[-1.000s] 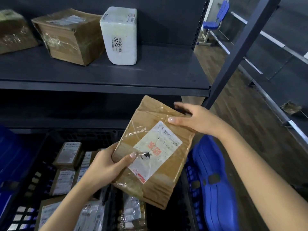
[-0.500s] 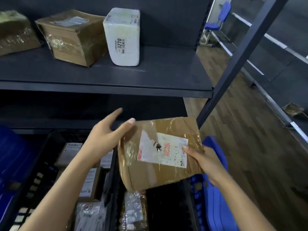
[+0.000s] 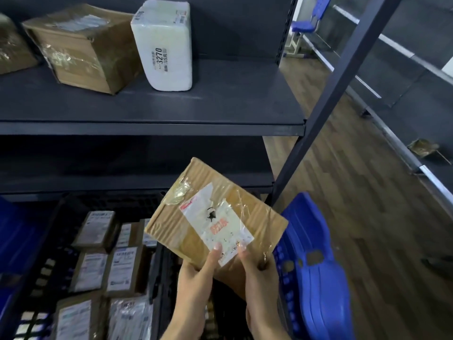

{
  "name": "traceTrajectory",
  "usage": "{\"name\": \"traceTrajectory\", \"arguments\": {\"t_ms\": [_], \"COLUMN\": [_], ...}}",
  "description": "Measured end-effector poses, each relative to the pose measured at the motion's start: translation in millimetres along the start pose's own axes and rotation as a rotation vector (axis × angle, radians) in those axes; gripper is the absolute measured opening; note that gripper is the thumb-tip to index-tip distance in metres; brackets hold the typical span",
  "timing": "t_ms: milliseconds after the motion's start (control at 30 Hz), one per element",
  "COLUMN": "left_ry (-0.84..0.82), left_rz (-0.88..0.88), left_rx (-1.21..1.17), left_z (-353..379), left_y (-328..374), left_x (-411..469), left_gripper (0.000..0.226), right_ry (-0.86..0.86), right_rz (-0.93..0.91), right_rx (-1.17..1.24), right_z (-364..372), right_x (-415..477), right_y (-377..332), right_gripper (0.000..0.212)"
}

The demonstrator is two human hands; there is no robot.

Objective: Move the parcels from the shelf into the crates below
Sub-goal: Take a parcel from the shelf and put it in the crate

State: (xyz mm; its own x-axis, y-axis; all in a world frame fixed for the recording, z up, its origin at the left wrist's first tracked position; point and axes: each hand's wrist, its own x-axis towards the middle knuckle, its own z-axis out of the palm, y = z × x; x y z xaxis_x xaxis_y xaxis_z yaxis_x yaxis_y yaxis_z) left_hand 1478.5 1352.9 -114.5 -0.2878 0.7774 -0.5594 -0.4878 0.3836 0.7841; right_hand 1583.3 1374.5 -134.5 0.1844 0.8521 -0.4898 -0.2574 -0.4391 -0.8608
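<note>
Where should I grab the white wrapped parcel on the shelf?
Take the white parcel by its two broad side faces, coming from the front. It stands upright and narrow; its right side is free, but the brown box crowds its left, so probably slide it rightward first.

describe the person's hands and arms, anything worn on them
Both the left hand and the right hand are bare: no gloves, rings, watch or bracelet show. The forearms are bare too, with no sleeve reaching into view. The fingernails are longish and look pale and polished.

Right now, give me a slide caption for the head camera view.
Both hands, left and right, hold a taped cardboard parcel above black crates.
</note>
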Motion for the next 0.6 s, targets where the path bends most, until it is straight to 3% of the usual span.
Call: {"name": "traceTrajectory", "arguments": {"t_ms": [133, 200, 333, 433, 467, 533, 600], "left_ry": [0.079, 0.054, -0.049, -0.164, -0.189, -0.203, -0.198], "left_rz": [0.039, 0.053, 0.083, 0.13, 0.141, 0.141, 0.157], "left_rx": [-0.028, -0.006, 0.135, 0.375, 0.442, 0.518, 0.576], "left_z": [-4.1, -10.6, -30.2, -41.7, -43.4, -42.4, -40.0], "left_y": [1.0, 8.6, 32.7, 45.5, 46.6, 45.8, 40.8], "left_x": [4.4, 7.0, 14.6, 18.8, 20.5, 23.5, 28.5], "left_gripper": [0.053, 0.055, 0.045, 0.029, 0.029, 0.024, 0.031], "right_ry": [-0.043, -0.122, -0.145, -0.33, -0.4, -0.511, -0.52], "right_rz": [-0.005, -0.072, -0.308, -0.315, -0.279, -0.216, -0.187], "right_rx": [0.007, -0.062, -0.311, -0.576, -0.635, -0.72, -0.763], "right_z": [-0.5, -9.0, -36.3, -45.9, -44.9, -40.6, -37.9], "right_x": [-5.5, -4.9, 13.9, 30.3, 33.2, 35.9, 36.9], "right_y": [0.7, -8.7, -47.6, -71.5, -76.5, -81.7, -78.6], "right_gripper": [0.075, 0.087, 0.09, 0.096, 0.094, 0.071, 0.053]}}
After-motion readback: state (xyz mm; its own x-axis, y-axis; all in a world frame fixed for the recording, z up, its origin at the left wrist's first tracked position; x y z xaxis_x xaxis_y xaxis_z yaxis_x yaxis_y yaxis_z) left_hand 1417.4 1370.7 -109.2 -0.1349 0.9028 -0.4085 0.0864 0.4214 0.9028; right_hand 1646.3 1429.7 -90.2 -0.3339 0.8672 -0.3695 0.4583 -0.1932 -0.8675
